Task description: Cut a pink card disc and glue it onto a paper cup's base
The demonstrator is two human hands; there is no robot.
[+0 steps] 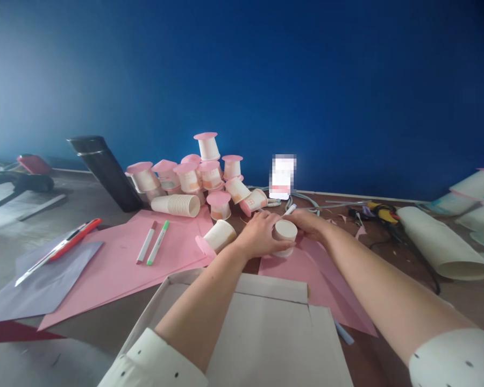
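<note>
A white paper cup (285, 232) stands upside down on a pink paper sheet (318, 279), its closed base facing up. Around its left side my left hand (262, 234) is closed, with the thumb across the front. Just behind the cup, on the right, my right hand (308, 223) grips a white marker (291, 208) whose end sticks up past the fingers. The marker's tip is hidden behind the cup. Left of my left hand, another paper cup (221, 234) with a pink paper disc on its rim lies on its side.
Behind are several cups with pink discs (187, 174), a stack of nested cups (176, 205) and a phone (282, 177). Leftward are two markers (158, 243), a red utility knife (70, 242) and a black flask (108, 174). A white box (274, 333) is in front; a cardboard tube (443, 244) lies right.
</note>
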